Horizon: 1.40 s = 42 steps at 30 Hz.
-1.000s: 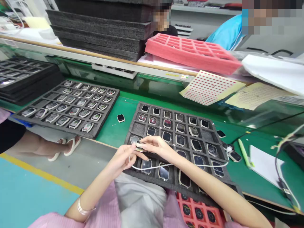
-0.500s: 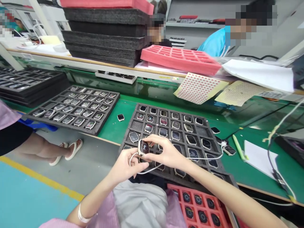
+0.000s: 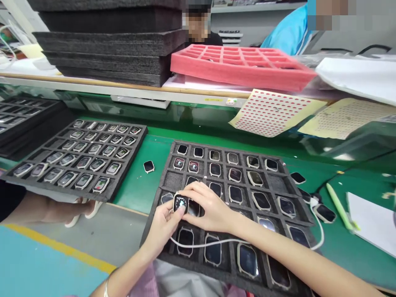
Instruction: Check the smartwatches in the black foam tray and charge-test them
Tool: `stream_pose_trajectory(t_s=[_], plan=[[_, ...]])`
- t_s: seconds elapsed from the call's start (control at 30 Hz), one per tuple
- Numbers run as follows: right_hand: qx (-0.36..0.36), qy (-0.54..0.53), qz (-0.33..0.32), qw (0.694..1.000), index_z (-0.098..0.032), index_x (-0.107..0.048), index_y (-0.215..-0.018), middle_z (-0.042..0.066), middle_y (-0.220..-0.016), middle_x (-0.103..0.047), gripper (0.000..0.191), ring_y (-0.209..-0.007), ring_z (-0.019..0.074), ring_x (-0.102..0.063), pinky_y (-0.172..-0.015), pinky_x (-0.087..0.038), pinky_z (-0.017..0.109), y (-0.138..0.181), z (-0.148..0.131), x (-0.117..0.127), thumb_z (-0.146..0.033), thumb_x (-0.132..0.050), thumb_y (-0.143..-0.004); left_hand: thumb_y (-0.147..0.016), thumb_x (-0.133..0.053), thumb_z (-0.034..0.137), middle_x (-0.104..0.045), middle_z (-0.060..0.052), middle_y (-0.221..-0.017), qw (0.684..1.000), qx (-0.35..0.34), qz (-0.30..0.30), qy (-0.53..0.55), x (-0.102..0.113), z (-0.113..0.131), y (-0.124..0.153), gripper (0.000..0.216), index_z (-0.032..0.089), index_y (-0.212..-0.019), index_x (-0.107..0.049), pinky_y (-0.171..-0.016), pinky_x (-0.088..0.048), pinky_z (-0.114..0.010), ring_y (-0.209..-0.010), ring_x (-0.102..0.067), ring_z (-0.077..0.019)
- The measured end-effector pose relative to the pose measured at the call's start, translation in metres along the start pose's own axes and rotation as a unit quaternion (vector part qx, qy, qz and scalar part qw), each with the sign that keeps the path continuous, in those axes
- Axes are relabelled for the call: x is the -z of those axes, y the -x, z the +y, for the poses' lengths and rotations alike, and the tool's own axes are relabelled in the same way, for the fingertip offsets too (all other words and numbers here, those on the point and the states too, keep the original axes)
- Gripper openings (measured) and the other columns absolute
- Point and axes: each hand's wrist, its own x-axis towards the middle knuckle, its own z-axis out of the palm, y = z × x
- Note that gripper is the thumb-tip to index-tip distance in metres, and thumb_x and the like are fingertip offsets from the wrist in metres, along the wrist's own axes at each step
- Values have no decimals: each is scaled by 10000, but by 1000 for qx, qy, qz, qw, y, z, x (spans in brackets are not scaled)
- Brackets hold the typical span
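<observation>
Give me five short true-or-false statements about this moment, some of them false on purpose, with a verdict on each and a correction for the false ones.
The watch between the left hand and the right hand has a lit screen. True.
The left hand is empty. False: it holds the watch.
A loose watch lies on the green bench between a dark foam tray and a second dark foam tray. True.
The pink foam tray sits on the green bench. False: it sits on the raised shelf beyond the bench.
A white cable crosses the second dark foam tray. True.
</observation>
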Motion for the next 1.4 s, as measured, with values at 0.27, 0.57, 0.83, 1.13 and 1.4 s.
stream_pose_trajectory(t_s=[0.27, 0.57, 0.83, 1.13, 1.4], plan=[[-18, -72, 1, 997, -122, -531, -1175, 117, -993, -570, 417, -922, 222, -526, -829, -467, 390, 8, 14, -10, -211, -663, -789, -866, -539, 423, -318, 131, -389, 996, 44, -11, -72, 5, -8, -5, 320, 118, -961, -516, -329, -127, -155, -298, -214, -17], [-51, -104, -1, 993, -130, -541, -1193, 122, -1007, -571, 418, -935, 227, -532, -819, -475, 389, 8, 13, -10, -191, -643, -792, -859, -538, 453, -333, 130, -393, 996, 58, -26, -63, 6, -10, -5, 371, 116, -1015, -525, -317, -114, -154, -279, -223, -17], [-102, -348, -22, 932, -203, -640, -1134, 94, -1084, -589, 282, -1004, 206, -573, -892, -457, 390, 5, 14, 1, -283, -627, -865, -878, -522, 436, -549, 17, -531, 992, 29, -115, 52, 18, -16, -3, 317, 126, -859, -587, -330, -70, -157, -301, -216, 10], [-91, -395, -5, 914, -213, -686, -1086, 91, -1036, -637, 282, -960, 206, -598, -862, -470, 374, 5, 21, -7, -252, -697, -807, -856, -566, 414, -623, -36, -624, 982, 40, -153, 103, 18, -23, -3, 289, 125, -844, -578, -320, -94, -147, -303, -218, 22], [-93, -344, -59, 932, -182, -626, -1167, 106, -1062, -639, 450, -1017, 223, -576, -917, -445, 415, 4, 26, 4, -276, -753, -745, -789, -628, 471, -389, 95, -457, 997, 58, -36, 24, 3, -16, -2, 367, 128, -893, -547, -322, -115, -150, -314, -208, 0]])
